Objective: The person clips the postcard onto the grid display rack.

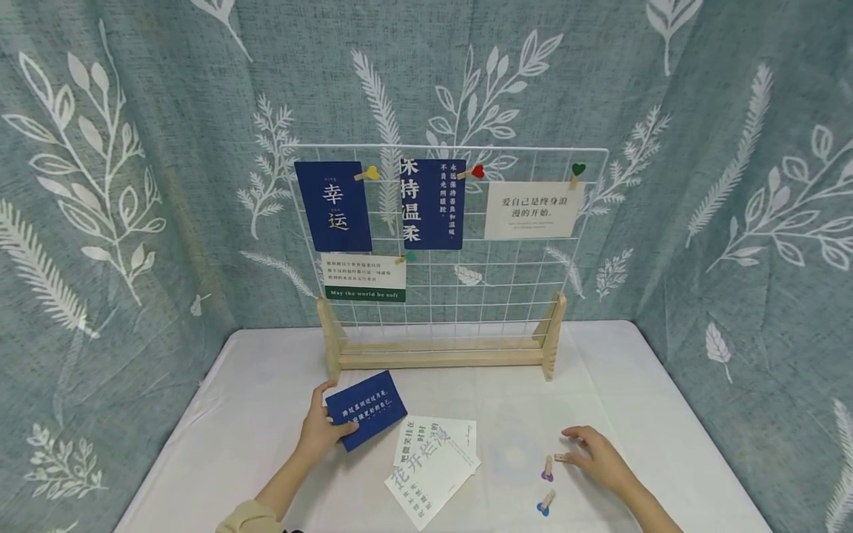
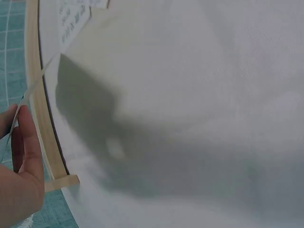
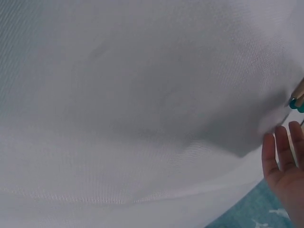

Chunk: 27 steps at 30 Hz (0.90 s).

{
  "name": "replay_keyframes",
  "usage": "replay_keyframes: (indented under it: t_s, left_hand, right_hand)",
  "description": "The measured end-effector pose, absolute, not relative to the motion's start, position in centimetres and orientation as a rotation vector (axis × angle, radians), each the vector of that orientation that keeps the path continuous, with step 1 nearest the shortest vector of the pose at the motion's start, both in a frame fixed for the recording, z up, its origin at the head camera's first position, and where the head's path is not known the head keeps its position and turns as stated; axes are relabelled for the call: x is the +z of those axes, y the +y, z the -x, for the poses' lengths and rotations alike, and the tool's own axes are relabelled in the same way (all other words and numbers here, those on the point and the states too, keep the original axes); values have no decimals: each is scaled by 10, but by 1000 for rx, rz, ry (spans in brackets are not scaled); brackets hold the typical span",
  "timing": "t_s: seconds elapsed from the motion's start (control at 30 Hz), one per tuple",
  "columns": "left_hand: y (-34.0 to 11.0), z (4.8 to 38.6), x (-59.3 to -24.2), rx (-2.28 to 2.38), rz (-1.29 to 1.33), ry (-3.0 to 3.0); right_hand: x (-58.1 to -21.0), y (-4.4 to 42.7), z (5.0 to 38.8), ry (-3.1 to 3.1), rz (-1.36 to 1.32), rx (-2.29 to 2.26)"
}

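My left hand (image 1: 318, 426) holds a dark blue postcard (image 1: 376, 403) with white lettering by its left end, thumb on top. In the left wrist view the postcard (image 2: 34, 88) shows edge-on between finger and thumb. At its fingertips my right hand (image 1: 596, 459) pinches a small wooden clothespin (image 1: 560, 458). The right wrist view shows a clothespin (image 3: 298, 99) with a teal heart beyond several extended fingers; the thumb is out of that view. Left of the right hand lie two more clothespins, one with a purple heart (image 1: 548, 475), one with a blue heart (image 1: 544, 508).
Overlapping white postcards (image 1: 433, 466) lie between the hands. Behind stands a white wire grid (image 1: 480, 277) on a wooden stand (image 1: 440, 360), with several postcards clipped on, among them a blue one (image 1: 333, 222) and a white one (image 1: 533, 222). Patterned curtains (image 1: 100, 259) surround the table.
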State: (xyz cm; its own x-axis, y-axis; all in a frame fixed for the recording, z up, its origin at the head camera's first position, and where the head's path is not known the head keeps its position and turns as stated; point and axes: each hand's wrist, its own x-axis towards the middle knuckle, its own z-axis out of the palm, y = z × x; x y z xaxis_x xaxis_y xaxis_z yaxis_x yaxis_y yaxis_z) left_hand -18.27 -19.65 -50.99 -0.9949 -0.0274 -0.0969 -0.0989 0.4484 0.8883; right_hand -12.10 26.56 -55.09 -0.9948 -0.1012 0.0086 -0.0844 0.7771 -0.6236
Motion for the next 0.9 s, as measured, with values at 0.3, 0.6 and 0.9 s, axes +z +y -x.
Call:
replay_keyframes:
  t_s: [0.3,0.6,0.9]
  left_hand:
    - [-183,182,-503,1729,129,2578]
    - [-175,180,-500,1779,138,2581]
    - [-162,181,-502,1864,197,2481]
  right_hand:
    - [-557,268,126,2944,183,-1002]
    - [-569,267,131,2890,210,-1081]
    - [-568,263,130,2880,230,-1050]
